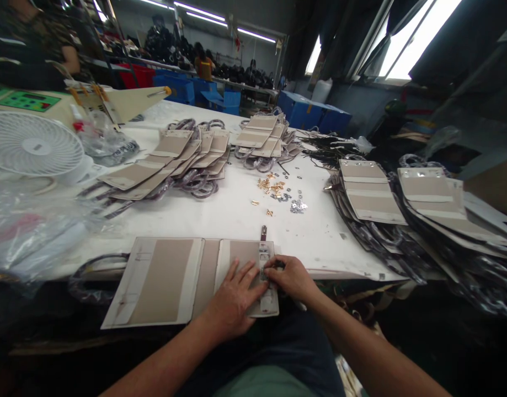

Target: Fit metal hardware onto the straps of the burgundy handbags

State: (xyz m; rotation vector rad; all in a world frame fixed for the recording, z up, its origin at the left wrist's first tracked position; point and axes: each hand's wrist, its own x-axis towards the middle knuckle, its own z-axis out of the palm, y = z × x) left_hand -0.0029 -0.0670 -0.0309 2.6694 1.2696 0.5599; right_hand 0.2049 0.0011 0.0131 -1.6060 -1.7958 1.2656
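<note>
A flat bag panel, beige with pale reinforcing strips, lies spread along the table's near edge. My left hand rests flat on its right part, fingers spread. At the panel's right end my right hand has thumb and fingertips pinched together over a pale strip with metal fittings. What the fingertips hold is too small to make out. A short dark tab with a metal end sticks out past the panel's far edge. On the left, a plastic-wrapped handle hangs off the panel.
Small gold fittings and silver plates lie scattered mid-table. Stacked bag panels stand behind, with more stacks at right. A white fan and plastic bags occupy the left. Another person is at far left.
</note>
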